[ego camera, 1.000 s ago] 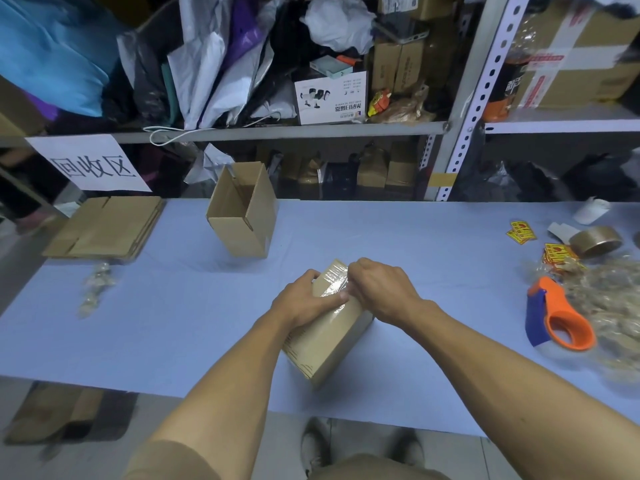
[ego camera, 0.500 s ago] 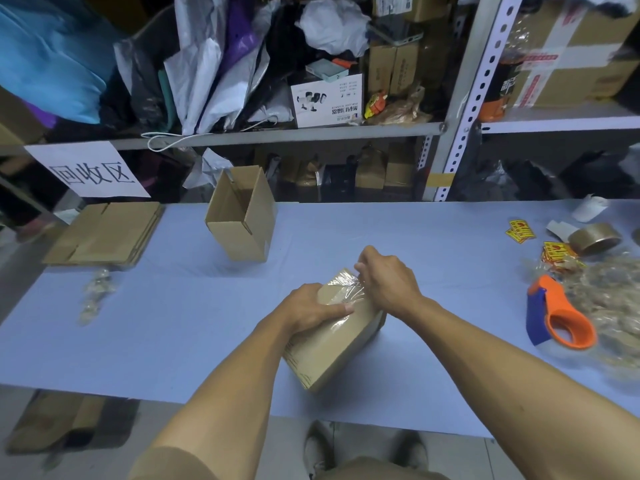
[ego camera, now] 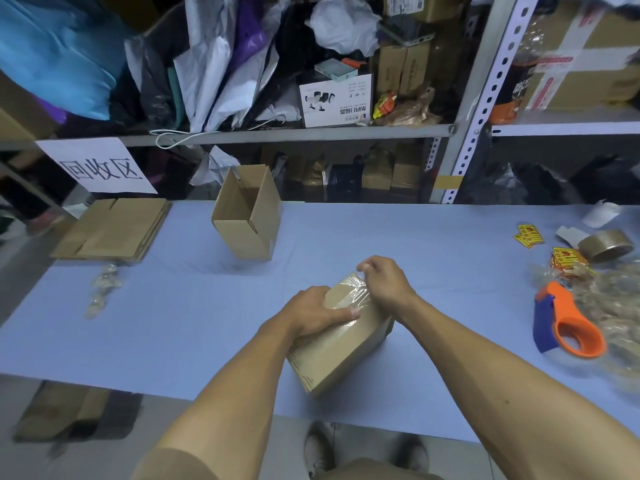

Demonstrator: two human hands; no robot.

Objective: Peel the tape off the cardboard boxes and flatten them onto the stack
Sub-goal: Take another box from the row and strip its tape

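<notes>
A sealed brown cardboard box (ego camera: 341, 355) lies tilted on the blue table (ego camera: 173, 323) near the front edge. My left hand (ego camera: 317, 311) grips its top, thumb pressed across the clear tape (ego camera: 353, 294). My right hand (ego camera: 384, 280) pinches a crinkled strip of that tape at the box's far end and holds it lifted off the cardboard. An open-topped box (ego camera: 249, 213) stands behind, near the shelf. The stack of flattened boxes (ego camera: 112, 228) lies at the far left under a white paper sign (ego camera: 98, 166).
A blue and orange tape dispenser (ego camera: 564, 323), a pile of crumpled peeled tape (ego camera: 613, 303), a brown tape roll (ego camera: 606, 245) and yellow stickers (ego camera: 528, 235) lie on the right. A wad of tape (ego camera: 102, 291) lies at the left. Cluttered metal shelves (ego camera: 485, 98) stand behind.
My right hand has pulled the tape strip up and away from the box's far end. The box has shifted slightly right under my left hand.
</notes>
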